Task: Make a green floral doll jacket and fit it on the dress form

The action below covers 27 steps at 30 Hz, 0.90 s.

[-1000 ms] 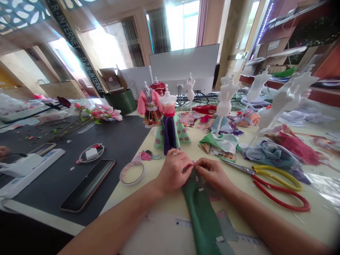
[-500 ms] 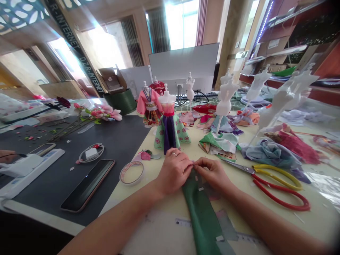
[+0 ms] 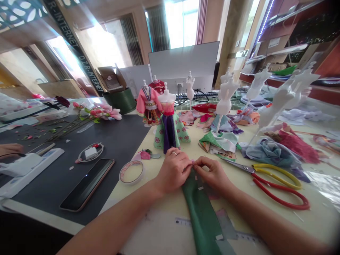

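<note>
Pinched narrow, the left hand (image 3: 174, 168) has thumb and forefinger at the far end of a green strip (image 3: 204, 216), which runs back along the table (image 3: 156, 219) between the forearms. Pull unevenly there and, I reckon, its loose length could twist or slide; a brushing wrist might dislodge the small white tabs (image 3: 200, 188). The right hand (image 3: 214, 174) pinches just as closely at that end, fingertips meeting; the exact hold is too small to see. Farther right, an outward knock could shift the scissors (image 3: 278, 187).

One head-worn view from close above the hands (image 3: 174, 170), forward and down
</note>
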Tool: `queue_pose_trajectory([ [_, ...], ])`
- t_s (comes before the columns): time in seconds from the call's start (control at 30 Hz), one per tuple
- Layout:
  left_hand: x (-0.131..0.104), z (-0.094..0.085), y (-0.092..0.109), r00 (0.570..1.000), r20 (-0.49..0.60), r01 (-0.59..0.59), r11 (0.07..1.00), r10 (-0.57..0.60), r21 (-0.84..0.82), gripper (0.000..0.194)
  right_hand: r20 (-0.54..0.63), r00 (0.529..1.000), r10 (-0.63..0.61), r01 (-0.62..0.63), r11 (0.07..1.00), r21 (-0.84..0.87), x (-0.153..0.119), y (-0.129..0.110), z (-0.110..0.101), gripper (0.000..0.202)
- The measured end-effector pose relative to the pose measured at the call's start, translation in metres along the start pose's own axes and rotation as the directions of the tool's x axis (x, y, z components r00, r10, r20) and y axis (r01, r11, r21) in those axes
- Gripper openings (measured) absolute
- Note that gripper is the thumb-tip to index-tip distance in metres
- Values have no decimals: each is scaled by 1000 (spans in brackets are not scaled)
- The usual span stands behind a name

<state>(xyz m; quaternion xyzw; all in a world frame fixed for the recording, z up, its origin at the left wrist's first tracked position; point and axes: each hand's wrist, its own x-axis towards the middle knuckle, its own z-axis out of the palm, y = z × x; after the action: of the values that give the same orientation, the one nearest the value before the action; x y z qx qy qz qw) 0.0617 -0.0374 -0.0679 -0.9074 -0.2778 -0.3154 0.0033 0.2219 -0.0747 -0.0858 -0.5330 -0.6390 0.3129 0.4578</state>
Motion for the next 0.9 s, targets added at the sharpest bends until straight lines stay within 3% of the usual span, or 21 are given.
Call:
queue_pose_trajectory([
  [0.53,2,3,-6,988,62,148,971,-139,-190,12,32,999,38,-39,998,50,0,-1,0,15],
  [0.9,4,-1,-6,990,74,136,971,-124,-195,9,44,997,60,-62,996,62,0,-1,0,16],
])
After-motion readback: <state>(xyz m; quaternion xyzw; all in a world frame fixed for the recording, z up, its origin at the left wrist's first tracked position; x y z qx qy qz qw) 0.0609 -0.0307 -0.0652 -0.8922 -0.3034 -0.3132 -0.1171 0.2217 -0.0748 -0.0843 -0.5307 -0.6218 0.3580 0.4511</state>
